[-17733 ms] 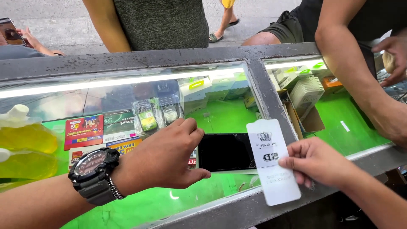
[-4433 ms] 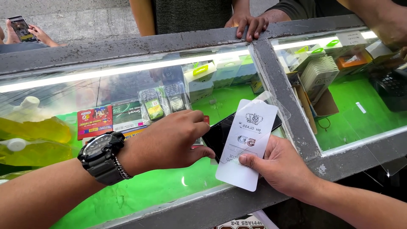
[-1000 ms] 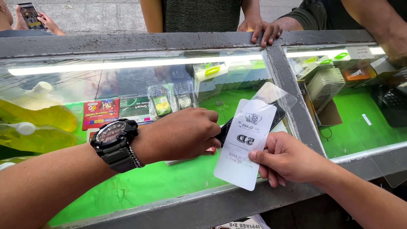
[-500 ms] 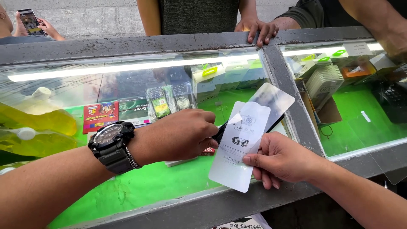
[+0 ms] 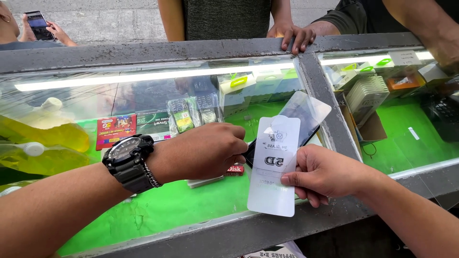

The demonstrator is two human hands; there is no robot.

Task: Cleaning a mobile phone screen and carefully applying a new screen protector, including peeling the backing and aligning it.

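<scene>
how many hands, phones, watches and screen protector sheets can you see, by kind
hands: 4 (left hand, right hand, customer's hand, hand with a phone)
phones: 2 (black phone, far phone)
watches: 1 (black wristwatch)
protector sheets: 1 (white sheet)
total: 8

We have one head cam, looking steeply down and fwd, close over the grey-framed glass display counter [image 5: 306, 71].
</scene>
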